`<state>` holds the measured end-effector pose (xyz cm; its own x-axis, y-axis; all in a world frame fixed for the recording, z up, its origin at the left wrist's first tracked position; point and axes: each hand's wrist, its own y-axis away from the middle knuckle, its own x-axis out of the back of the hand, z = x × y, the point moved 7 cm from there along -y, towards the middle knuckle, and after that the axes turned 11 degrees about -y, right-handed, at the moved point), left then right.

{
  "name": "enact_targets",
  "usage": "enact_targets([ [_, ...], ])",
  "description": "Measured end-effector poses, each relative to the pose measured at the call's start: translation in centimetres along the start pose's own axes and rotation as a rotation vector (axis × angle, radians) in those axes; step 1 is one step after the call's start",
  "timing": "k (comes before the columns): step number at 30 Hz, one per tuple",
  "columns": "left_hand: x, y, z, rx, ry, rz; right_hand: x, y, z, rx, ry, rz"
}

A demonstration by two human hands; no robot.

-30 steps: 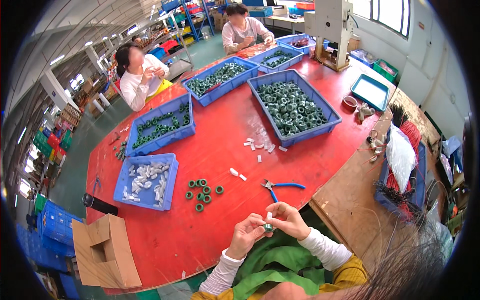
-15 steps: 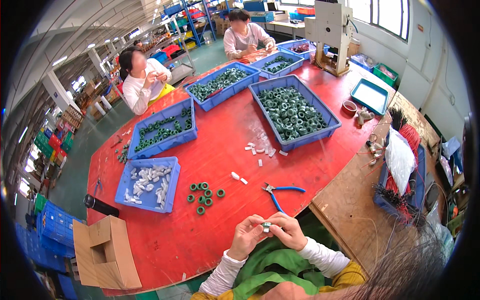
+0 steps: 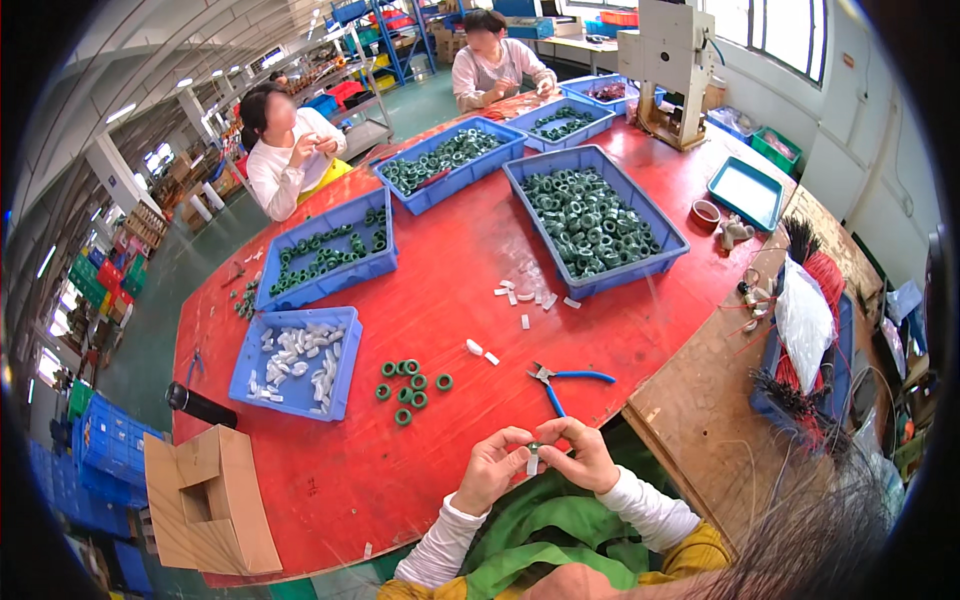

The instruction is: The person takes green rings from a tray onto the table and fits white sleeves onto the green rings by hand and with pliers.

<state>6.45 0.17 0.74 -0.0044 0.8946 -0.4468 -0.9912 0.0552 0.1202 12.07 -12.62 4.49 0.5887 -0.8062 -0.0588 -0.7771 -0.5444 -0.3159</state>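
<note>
At the table's near edge, my left hand (image 3: 488, 470) and my right hand (image 3: 584, 460) meet, fingertips pinched round a small green ring (image 3: 535, 448). A white plastic piece (image 3: 532, 465) shows below the ring, between the two thumbs; how it joins the ring is hidden by my fingers. Blue-handled cutting pliers (image 3: 560, 379) lie just beyond my hands, jaws apart. To the left, several loose green rings (image 3: 445, 382) rest on the red tabletop (image 3: 340, 470). Two white pieces (image 3: 474, 347) lie farther off, between the rings and the pliers.
A blue tray of white pieces (image 3: 347, 375) stands at the left, near a black bottle (image 3: 200, 405) and an open cardboard box (image 3: 250, 510). Blue trays of green rings (image 3: 672, 262) fill the far side. Two co-workers (image 3: 290, 150) sit across. A wire-filled bin (image 3: 845, 345) is right.
The white piece between my fingertips now shows longer below the ring. My right fingers have shifted slightly upward around it. The loose rings and pliers stay put on the table.
</note>
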Motion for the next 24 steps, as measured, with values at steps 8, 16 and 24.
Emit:
enact_targets([
  [8, 0.7, 0.2, -1.0, 0.031, 0.039, 0.0, 0.2, 0.1, 0.7, -0.079, 0.068, 0.055],
  [16, 0.3, 0.3, -1.3, 0.012, 0.2, -0.052, -0.2, 0.1, 0.3, -0.081, 0.048, 0.031],
  [24, 1.1, 0.2, -2.7, 0.067, 0.299, 0.01, -0.8, 0.0, -3.0, 0.265, 0.242, -0.051],
])
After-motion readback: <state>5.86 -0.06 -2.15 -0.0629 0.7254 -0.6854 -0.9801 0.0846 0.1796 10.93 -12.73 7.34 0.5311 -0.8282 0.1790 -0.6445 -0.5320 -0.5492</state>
